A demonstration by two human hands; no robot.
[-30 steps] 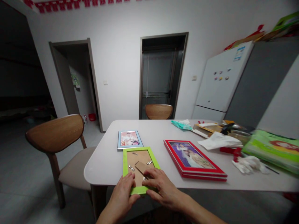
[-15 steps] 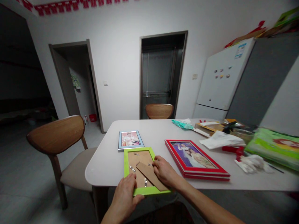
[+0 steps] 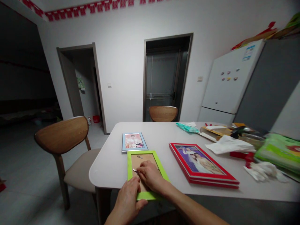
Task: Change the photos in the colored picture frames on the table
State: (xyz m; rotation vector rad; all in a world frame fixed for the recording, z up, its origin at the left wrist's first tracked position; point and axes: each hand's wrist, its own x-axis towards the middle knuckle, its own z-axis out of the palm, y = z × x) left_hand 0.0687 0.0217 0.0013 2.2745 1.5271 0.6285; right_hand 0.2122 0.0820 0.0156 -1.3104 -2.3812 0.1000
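Observation:
A lime-green picture frame (image 3: 161, 168) lies face down at the table's near edge, its brown backing board (image 3: 134, 160) showing. My left hand (image 3: 127, 195) is closed round the frame's lower left corner, thumb along the bottom side and fingers over the back. Across the board reaches my right hand (image 3: 151, 176), its fingertips bunched on a small metal clip (image 3: 135, 171) at the left side. Another metal clip (image 3: 140, 157) sits at the top. Much of the board, with its stand leg, is hidden beneath my right hand.
A blue photo frame (image 3: 123, 142) lies just beyond the green one. To the right rest stacked red photo frames (image 3: 187, 175). Farther right are white tissue (image 3: 231, 144), a crumpled white glove-like cloth (image 3: 262, 171), a teal packet (image 3: 187, 127) and a green bag (image 3: 278, 150). A chair (image 3: 62, 134) stands left.
My right hand has moved left across the backing board, from the right-hand clip to the left-hand one. My left hand keeps its hold on the frame. The view has shifted slightly.

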